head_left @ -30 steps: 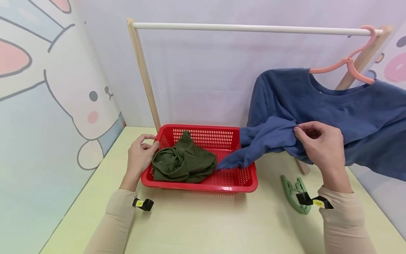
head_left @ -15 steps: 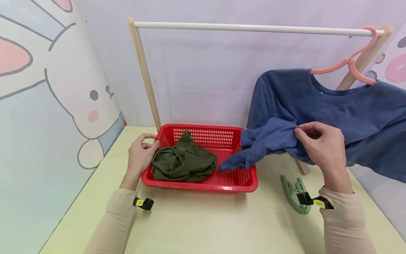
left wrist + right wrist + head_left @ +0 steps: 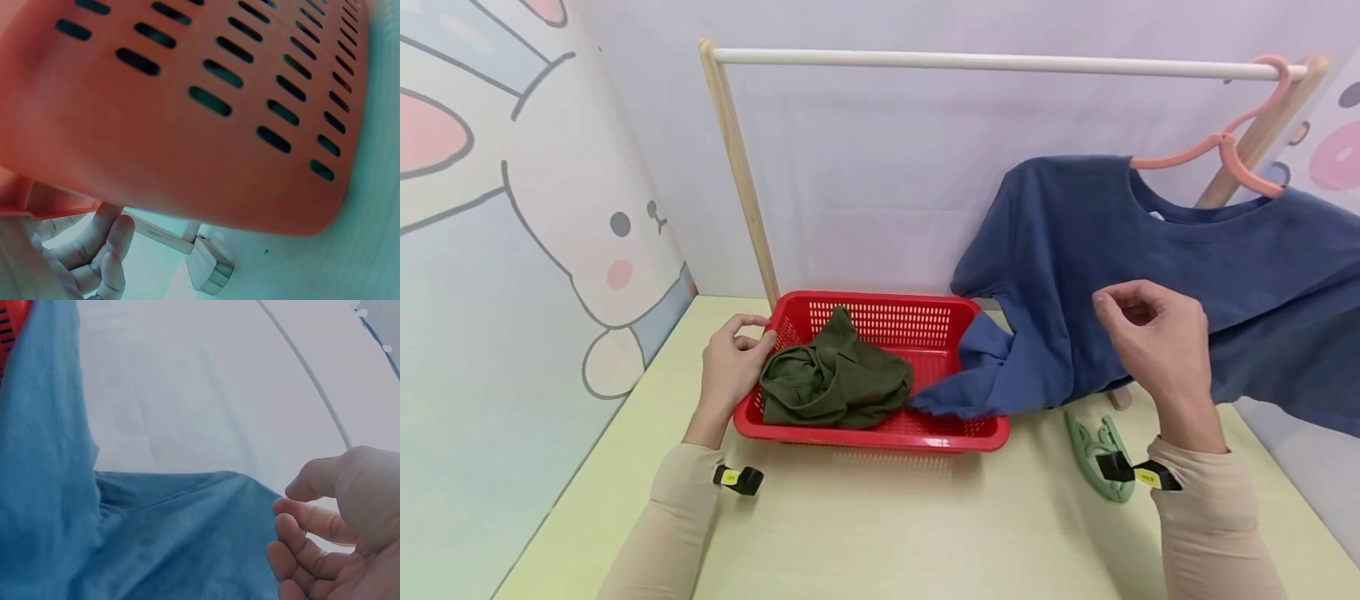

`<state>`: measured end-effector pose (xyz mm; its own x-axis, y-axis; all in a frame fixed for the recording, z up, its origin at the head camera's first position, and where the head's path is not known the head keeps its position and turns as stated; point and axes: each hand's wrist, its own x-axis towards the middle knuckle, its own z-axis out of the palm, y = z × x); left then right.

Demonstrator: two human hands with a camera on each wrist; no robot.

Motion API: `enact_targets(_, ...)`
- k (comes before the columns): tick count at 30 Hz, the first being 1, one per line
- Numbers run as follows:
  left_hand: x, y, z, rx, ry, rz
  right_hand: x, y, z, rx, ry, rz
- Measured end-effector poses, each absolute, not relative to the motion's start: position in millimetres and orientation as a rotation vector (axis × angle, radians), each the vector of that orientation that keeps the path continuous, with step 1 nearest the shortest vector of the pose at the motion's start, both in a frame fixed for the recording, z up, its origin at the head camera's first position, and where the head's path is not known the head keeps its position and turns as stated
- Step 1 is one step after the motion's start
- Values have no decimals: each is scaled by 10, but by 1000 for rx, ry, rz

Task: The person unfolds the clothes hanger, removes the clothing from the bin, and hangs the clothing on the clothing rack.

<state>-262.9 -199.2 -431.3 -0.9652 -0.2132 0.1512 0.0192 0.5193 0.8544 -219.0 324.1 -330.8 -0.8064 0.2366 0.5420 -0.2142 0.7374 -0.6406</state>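
My left hand (image 3: 733, 360) grips the left rim of a red plastic basket (image 3: 880, 440); its perforated wall fills much of the left wrist view. Inside the basket, at its left, lies a crumpled dark green garment (image 3: 838, 379). A blue T-shirt (image 3: 1075, 242) hangs on a pink hanger (image 3: 1176, 158) at the right end of a rack. Its lower left part droops over the basket's right side, the tip inside. My right hand (image 3: 1161, 337) hovers before the shirt with fingers loosely curled, thumb and forefinger slightly apart, holding nothing in the right wrist view (image 3: 331, 531).
A white rail (image 3: 985, 61) on wooden legs (image 3: 741, 175) spans the back. A green hanger (image 3: 1093, 458), folded up, lies on the pale table (image 3: 865, 533) under the right wrist. Walls with cartoon prints stand at both sides.
My right hand has let go of the blue T-shirt. The released cloth has dropped, its sleeve now spread to the left and its hem sagging over the basket. The left hand stays on the rim.
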Motion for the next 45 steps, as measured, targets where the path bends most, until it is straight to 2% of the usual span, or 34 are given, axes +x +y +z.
enact_targets(32, -2629, -1983, -4312, 175, -2523, -1442, -2164, 3182, -3275, 3, -2382, 1130)
enact_targets(45, -2633, -1993, -4324, 165, -2519, -1430, -2184, 3117, -3306, 232, -2423, 1244)
